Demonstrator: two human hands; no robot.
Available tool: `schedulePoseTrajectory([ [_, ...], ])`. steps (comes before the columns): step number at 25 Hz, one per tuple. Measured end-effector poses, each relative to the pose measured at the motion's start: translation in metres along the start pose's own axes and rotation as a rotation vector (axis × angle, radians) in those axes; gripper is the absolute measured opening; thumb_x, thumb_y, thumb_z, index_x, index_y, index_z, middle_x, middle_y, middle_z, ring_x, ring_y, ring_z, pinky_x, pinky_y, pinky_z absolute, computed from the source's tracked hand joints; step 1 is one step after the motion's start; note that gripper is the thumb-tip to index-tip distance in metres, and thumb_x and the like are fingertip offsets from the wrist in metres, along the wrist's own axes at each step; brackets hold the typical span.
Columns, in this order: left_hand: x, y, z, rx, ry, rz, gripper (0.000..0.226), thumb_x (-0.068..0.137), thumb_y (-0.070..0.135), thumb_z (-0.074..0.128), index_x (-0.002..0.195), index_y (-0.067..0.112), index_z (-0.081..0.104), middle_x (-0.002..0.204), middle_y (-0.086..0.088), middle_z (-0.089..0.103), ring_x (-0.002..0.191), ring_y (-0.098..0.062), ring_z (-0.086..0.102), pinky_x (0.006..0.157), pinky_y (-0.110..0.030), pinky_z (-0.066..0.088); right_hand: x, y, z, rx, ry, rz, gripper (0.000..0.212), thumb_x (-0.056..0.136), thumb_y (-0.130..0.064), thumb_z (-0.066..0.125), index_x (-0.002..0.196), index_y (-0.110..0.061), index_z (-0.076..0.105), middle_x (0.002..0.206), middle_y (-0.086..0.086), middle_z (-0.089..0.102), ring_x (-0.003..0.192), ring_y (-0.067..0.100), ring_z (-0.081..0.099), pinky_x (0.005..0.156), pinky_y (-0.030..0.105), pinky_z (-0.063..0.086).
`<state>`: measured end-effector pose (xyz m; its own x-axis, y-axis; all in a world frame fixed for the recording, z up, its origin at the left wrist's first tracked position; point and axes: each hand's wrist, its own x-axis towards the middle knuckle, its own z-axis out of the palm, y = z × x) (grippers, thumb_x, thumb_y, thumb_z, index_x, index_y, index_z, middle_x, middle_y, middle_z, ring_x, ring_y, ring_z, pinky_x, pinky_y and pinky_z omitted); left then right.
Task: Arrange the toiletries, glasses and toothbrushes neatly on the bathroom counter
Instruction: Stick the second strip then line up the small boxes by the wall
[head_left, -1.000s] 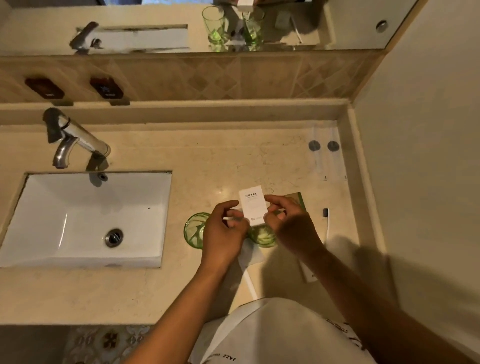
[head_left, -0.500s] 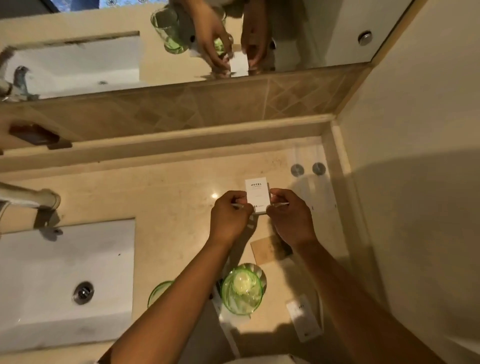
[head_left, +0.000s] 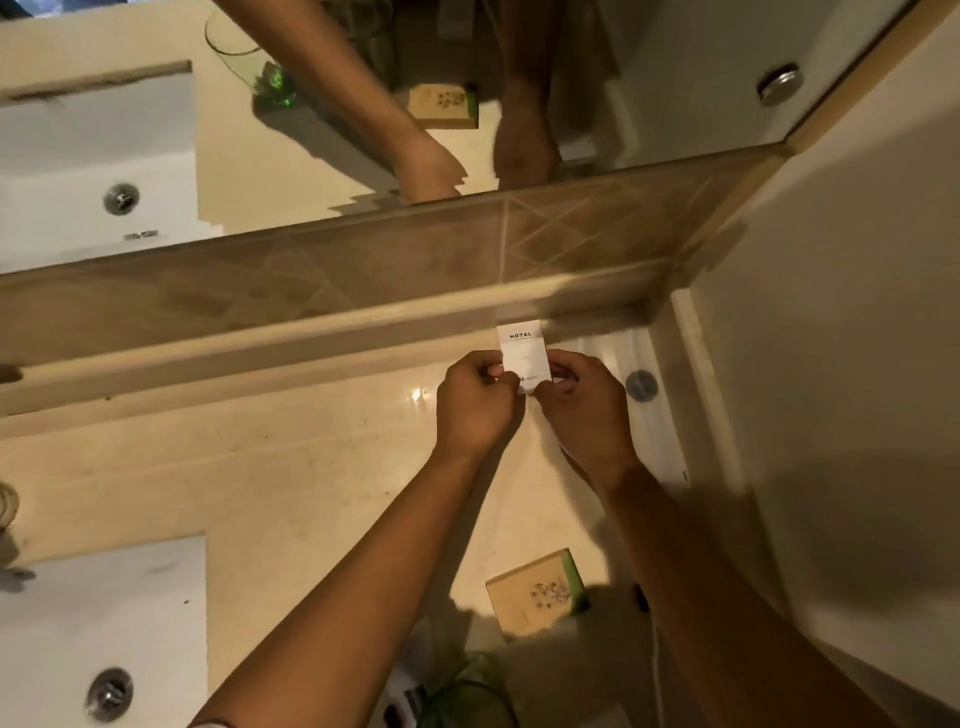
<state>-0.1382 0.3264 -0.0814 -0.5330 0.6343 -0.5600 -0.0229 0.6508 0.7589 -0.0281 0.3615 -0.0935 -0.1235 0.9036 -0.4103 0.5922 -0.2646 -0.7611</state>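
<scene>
A small white box marked HOTEL (head_left: 522, 349) stands upright at the back of the beige counter (head_left: 291, 467), close to the raised ledge. My left hand (head_left: 472, 408) pinches its lower left side and my right hand (head_left: 582, 410) pinches its lower right side. Nearer me lies a tan packet with a flower print and a green edge (head_left: 537, 590). A green glass (head_left: 467, 693) shows at the bottom edge, partly cut off. Clear sachets with a grey round cap (head_left: 641, 385) lie right of my hands.
The white sink basin (head_left: 104, 613) with its drain (head_left: 108, 693) sits at the lower left. A tiled backsplash (head_left: 363, 260) and mirror (head_left: 260, 130) rise behind the ledge. The wall (head_left: 831, 364) closes off the counter on the right.
Both hands carried the white box away from the glasses toward the back ledge of the counter. The view tilted forward, so the glasses slid to the bottom edge.
</scene>
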Motion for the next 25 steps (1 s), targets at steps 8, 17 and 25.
schedulePoseTrajectory([
  [8, 0.006, -0.003, 0.009, 0.021, 0.069, 0.041, 0.018, 0.09, 0.009, 0.055, 0.098, 0.018, 0.068, 0.095, 0.004, 0.071, 0.091, -0.016, 0.069, 0.065, -0.01, 0.043, 0.006, 0.005, 0.001, -0.054, -0.02, -0.044, 0.04, 0.091, -0.022, 0.068, 0.13, -0.023, 0.064, 0.127, 0.003, 0.062, 0.107, 0.021, 0.067, 0.094, 0.034, 0.056],
  [17, -0.024, -0.007, -0.009, 0.075, 0.075, 0.075, 0.023, 0.091, 0.013, 0.059, 0.114, 0.014, 0.06, 0.089, 0.002, 0.062, 0.081, -0.014, 0.063, 0.064, -0.018, 0.043, -0.024, 0.017, -0.026, -0.034, -0.025, -0.022, 0.044, 0.091, -0.021, 0.064, 0.135, -0.022, 0.056, 0.133, 0.003, 0.06, 0.113, 0.019, 0.062, 0.1, 0.043, 0.054],
  [25, -0.177, -0.014, -0.036, 0.046, -0.333, 0.144, 0.008, 0.083, 0.022, 0.061, 0.083, 0.02, 0.069, 0.08, -0.006, 0.072, 0.071, -0.019, 0.069, 0.067, -0.036, 0.058, -0.142, 0.072, -0.074, -0.117, -0.011, -0.058, 0.028, 0.09, -0.013, 0.062, 0.117, -0.017, 0.068, 0.111, 0.0, 0.068, 0.097, 0.012, 0.063, 0.075, 0.003, 0.04],
])
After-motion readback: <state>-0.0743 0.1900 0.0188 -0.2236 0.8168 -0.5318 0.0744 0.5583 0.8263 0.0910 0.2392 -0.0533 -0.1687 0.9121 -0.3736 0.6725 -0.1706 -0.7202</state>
